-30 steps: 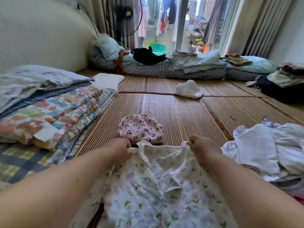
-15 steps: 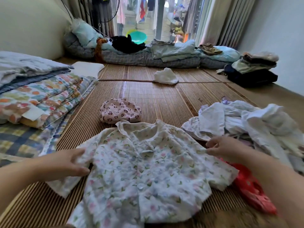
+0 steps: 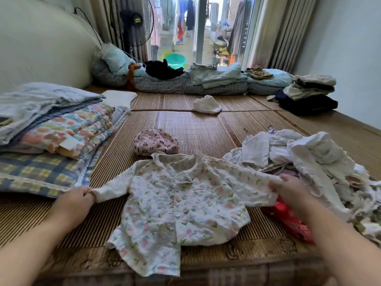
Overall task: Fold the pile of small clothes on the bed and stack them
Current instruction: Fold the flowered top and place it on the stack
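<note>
A: Right, floral shirt (image 3: 177, 201) spread flat between the hands, left hand (image 3: 76, 200) pinching one cuff, right hand (image 3: 288, 188) gripping the other.
B: Pull both sleeves taut, then fold inward; unfolded pile (image 3: 309, 159) sits just beyond the right hand.

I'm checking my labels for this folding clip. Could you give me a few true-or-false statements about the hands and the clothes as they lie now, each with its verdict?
1. The left hand pinches a sleeve cuff of the floral shirt. True.
2. The right hand holds nothing. False: it grips the shirt's other sleeve end.
3. The floral shirt is folded in half. False: it lies spread flat, front up, with both sleeves stretched out.
4. The pink hat lies just beyond the shirt's collar. True.
5. The unfolded pile sits on the person's left. False: it is on their right, beside the right hand.
</note>
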A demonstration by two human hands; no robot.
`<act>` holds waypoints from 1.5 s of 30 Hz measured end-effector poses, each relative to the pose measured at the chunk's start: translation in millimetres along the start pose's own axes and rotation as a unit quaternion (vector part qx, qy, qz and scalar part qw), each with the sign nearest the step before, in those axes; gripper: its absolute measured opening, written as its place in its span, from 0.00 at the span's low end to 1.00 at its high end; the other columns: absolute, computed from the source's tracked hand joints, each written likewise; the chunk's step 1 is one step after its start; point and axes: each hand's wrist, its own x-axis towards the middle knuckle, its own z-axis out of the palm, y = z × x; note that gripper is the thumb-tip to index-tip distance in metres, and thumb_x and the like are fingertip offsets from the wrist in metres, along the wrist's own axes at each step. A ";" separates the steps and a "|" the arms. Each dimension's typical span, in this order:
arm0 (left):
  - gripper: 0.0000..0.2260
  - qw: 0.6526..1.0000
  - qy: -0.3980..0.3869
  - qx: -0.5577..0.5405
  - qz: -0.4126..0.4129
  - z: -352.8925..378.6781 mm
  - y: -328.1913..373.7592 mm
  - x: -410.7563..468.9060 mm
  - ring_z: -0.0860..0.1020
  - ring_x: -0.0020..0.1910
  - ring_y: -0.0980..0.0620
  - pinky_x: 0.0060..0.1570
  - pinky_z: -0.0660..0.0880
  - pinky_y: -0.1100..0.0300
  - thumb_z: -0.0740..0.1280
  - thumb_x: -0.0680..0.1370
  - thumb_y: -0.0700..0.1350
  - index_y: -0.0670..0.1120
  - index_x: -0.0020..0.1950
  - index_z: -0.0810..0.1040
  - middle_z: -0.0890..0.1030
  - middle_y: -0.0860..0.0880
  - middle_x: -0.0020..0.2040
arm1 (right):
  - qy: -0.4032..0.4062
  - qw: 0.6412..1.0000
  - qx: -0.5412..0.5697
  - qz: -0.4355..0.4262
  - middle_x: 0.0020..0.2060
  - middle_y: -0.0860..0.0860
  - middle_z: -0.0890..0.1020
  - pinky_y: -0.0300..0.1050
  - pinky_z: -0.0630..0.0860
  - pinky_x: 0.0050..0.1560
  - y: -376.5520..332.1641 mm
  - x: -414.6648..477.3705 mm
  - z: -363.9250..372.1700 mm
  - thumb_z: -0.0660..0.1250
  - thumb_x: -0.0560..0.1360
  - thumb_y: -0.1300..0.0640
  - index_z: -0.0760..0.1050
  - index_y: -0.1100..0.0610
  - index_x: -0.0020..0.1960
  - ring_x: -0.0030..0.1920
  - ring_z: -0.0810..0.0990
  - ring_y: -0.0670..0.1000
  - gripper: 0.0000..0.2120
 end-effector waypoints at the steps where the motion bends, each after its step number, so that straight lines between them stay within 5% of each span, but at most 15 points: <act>1: 0.10 0.998 0.027 -0.063 -0.014 -2.3 4.7 2.1 0.76 0.48 0.38 0.46 0.70 0.51 0.61 0.80 0.45 0.40 0.50 0.80 0.80 0.36 0.49 | 0.001 0.997 0.082 0.015 0.33 0.55 0.79 0.43 0.74 0.33 -5.1 2.1 -0.9 0.68 0.70 0.59 0.76 0.59 0.39 0.32 0.77 0.54 0.04; 3: 0.14 0.983 0.053 -0.165 -0.067 -5.7 15.4 6.1 0.77 0.49 0.37 0.52 0.74 0.44 0.60 0.78 0.54 0.45 0.50 0.79 0.80 0.38 0.49 | 0.013 0.990 0.141 0.026 0.41 0.58 0.82 0.54 0.81 0.44 -15.3 11.3 -3.1 0.68 0.70 0.55 0.77 0.57 0.45 0.40 0.81 0.58 0.07; 5: 0.18 0.947 0.069 -0.292 -0.114 -2.6 18.4 19.5 0.79 0.48 0.36 0.51 0.77 0.38 0.60 0.72 0.61 0.49 0.48 0.78 0.81 0.40 0.48 | 0.050 0.996 0.074 -0.006 0.44 0.58 0.81 0.54 0.78 0.47 -35.0 15.3 -7.8 0.67 0.73 0.51 0.76 0.57 0.47 0.43 0.79 0.59 0.09; 10: 0.12 0.803 0.033 -0.576 -0.150 -9.6 66.2 37.2 0.77 0.32 0.54 0.32 0.74 0.60 0.58 0.81 0.51 0.47 0.46 0.78 0.80 0.49 0.38 | 0.122 0.985 -0.029 -0.122 0.44 0.57 0.78 0.43 0.69 0.39 -86.8 33.6 -6.9 0.64 0.78 0.55 0.74 0.61 0.53 0.40 0.75 0.55 0.09; 12: 0.13 0.780 0.018 -0.611 -0.134 -9.2 78.5 47.3 0.76 0.26 0.58 0.28 0.74 0.65 0.56 0.82 0.49 0.48 0.43 0.77 0.79 0.52 0.30 | 0.085 0.987 0.029 -0.130 0.45 0.57 0.79 0.41 0.72 0.33 -110.5 40.0 4.9 0.64 0.77 0.56 0.75 0.58 0.51 0.37 0.77 0.51 0.07; 15: 0.11 0.771 0.000 -0.629 -0.102 -5.4 98.6 55.9 0.76 0.26 0.57 0.26 0.74 0.67 0.58 0.81 0.48 0.47 0.46 0.77 0.79 0.53 0.29 | 0.002 0.989 0.084 -0.124 0.47 0.58 0.81 0.52 0.82 0.41 -147.0 38.8 38.1 0.67 0.76 0.56 0.75 0.55 0.46 0.43 0.81 0.55 0.03; 21: 0.11 0.801 -0.078 -0.592 -0.048 14.1 139.7 45.7 0.80 0.27 0.50 0.27 0.77 0.58 0.59 0.82 0.47 0.44 0.46 0.78 0.81 0.46 0.32 | -0.169 0.976 -0.006 -0.136 0.40 0.58 0.82 0.56 0.82 0.47 -172.5 21.0 139.4 0.68 0.76 0.59 0.73 0.54 0.41 0.38 0.83 0.54 0.06; 23: 0.11 0.822 -0.105 -0.559 -0.032 21.5 145.0 42.0 0.82 0.34 0.45 0.33 0.80 0.51 0.62 0.81 0.48 0.42 0.48 0.78 0.82 0.42 0.38 | -0.215 0.969 -0.045 -0.114 0.41 0.59 0.83 0.55 0.82 0.47 -166.3 18.4 171.4 0.69 0.75 0.60 0.76 0.58 0.46 0.39 0.83 0.54 0.02; 26: 0.12 0.849 -0.103 -0.516 -0.032 29.4 143.7 42.6 0.84 0.41 0.38 0.43 0.81 0.41 0.66 0.78 0.50 0.41 0.49 0.78 0.84 0.39 0.43 | -0.299 0.950 -0.069 -0.062 0.47 0.57 0.82 0.45 0.79 0.40 -151.3 17.3 202.7 0.66 0.78 0.56 0.75 0.60 0.59 0.36 0.81 0.50 0.12; 31: 0.11 0.856 -0.144 -0.497 -0.010 38.6 148.0 41.1 0.83 0.38 0.44 0.44 0.81 0.47 0.64 0.80 0.50 0.42 0.49 0.78 0.83 0.40 0.41 | -0.224 0.971 -0.030 -0.075 0.49 0.56 0.80 0.41 0.77 0.37 -123.9 37.6 187.9 0.64 0.79 0.58 0.74 0.62 0.62 0.45 0.82 0.55 0.13; 35: 0.15 0.870 -0.345 -0.346 0.060 54.0 157.0 26.3 0.83 0.50 0.47 0.56 0.76 0.49 0.59 0.82 0.52 0.51 0.66 0.73 0.79 0.49 0.60 | -0.154 0.986 0.010 -0.065 0.40 0.55 0.80 0.44 0.80 0.36 -100.2 58.0 153.9 0.64 0.77 0.63 0.77 0.58 0.47 0.43 0.81 0.57 0.04; 38: 0.19 0.926 -0.253 -0.267 0.083 60.8 149.6 31.6 0.81 0.51 0.50 0.55 0.78 0.52 0.62 0.80 0.52 0.50 0.70 0.71 0.78 0.49 0.63 | -0.127 0.991 0.002 -0.050 0.42 0.55 0.81 0.56 0.80 0.52 -80.5 67.1 135.7 0.66 0.75 0.63 0.78 0.62 0.52 0.46 0.82 0.58 0.07; 41: 0.17 0.981 -0.109 -0.124 0.102 57.7 133.0 40.7 0.78 0.55 0.51 0.56 0.76 0.53 0.65 0.79 0.51 0.50 0.67 0.75 0.80 0.50 0.61 | -0.115 0.990 -0.051 -0.065 0.38 0.51 0.80 0.45 0.76 0.46 -61.9 69.8 120.8 0.70 0.74 0.58 0.79 0.61 0.53 0.40 0.79 0.50 0.10; 45: 0.12 0.974 -0.136 -0.021 0.181 51.0 129.5 30.1 0.78 0.53 0.55 0.53 0.76 0.57 0.69 0.75 0.53 0.54 0.58 0.79 0.80 0.54 0.57 | -0.151 0.954 -0.240 -0.098 0.38 0.47 0.79 0.42 0.73 0.40 -49.9 40.4 86.7 0.74 0.70 0.51 0.77 0.53 0.44 0.40 0.77 0.47 0.08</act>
